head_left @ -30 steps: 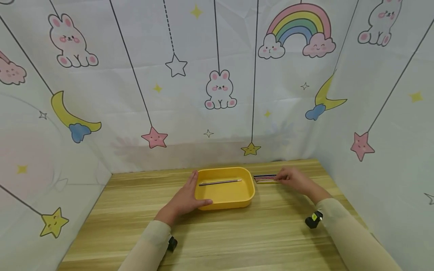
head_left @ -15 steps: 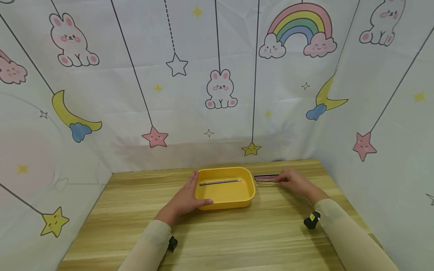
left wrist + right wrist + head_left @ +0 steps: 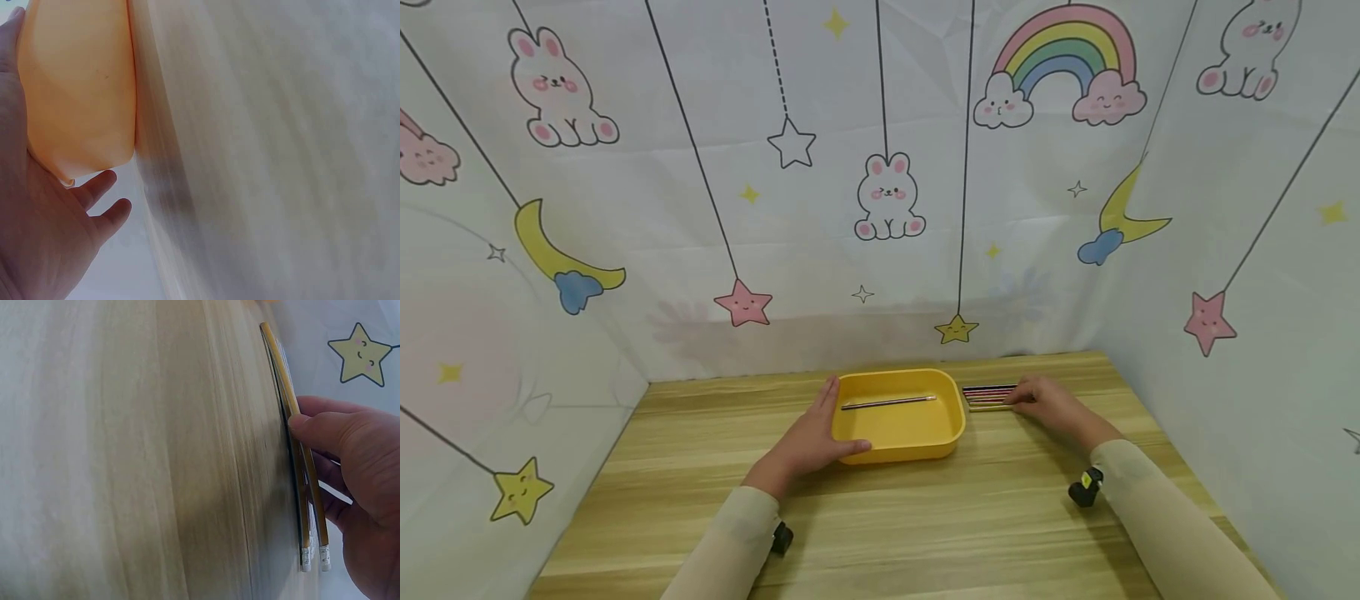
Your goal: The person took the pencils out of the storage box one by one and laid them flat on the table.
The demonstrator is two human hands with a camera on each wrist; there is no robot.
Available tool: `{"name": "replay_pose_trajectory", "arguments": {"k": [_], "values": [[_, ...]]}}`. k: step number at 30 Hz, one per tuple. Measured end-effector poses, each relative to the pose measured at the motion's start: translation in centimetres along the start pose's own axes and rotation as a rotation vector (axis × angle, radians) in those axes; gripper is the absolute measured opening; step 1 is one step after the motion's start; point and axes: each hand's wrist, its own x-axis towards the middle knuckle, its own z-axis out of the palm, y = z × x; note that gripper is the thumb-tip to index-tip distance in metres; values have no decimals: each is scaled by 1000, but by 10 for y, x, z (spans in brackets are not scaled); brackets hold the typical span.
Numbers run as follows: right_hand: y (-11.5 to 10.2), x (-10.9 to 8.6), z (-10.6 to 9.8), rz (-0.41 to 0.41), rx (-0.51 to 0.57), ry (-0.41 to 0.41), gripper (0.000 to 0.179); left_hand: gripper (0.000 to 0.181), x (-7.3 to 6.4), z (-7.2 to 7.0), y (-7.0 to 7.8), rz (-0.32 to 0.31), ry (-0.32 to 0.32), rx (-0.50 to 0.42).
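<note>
In the head view my left hand [image 3: 805, 442] holds the left end of a shallow yellow plastic box [image 3: 902, 432], its thumb over the near rim and its fingers along the left side. One dark pencil [image 3: 880, 404] lies inside the box. To the right, my right hand [image 3: 1054, 410] pinches a yellow pencil [image 3: 317, 506] between thumb and fingers. That pencil is tilted slightly away from the others in the right wrist view, its white eraser end toward the camera. Several dark and red pencils [image 3: 985, 390] lie side by side just behind it, their right ends hidden by the hand.
The wood-grain table [image 3: 925, 525] extends in front of the box and to its left. A white cloth [image 3: 820, 250] printed with rabbits, stars and moons hangs behind and at both sides of the table.
My right hand has moved slightly toward the near side, and the yellow pencil has separated from the row. The left hand and the box have stayed in place.
</note>
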Motion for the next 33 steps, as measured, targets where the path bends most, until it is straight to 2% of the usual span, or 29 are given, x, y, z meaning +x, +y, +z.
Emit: {"name": "replay_pose_trajectory", "arguments": {"k": [3,11,33], "values": [[0,0,1,17,-2,-2,17,137,0,1,-1,3,0,8],[0,2,4,-3,5,16,17,137,-1,0,1,0,0,7],[2,3,6,10,-49,29,16,137,0,0,1,-5,-3,1]]}}
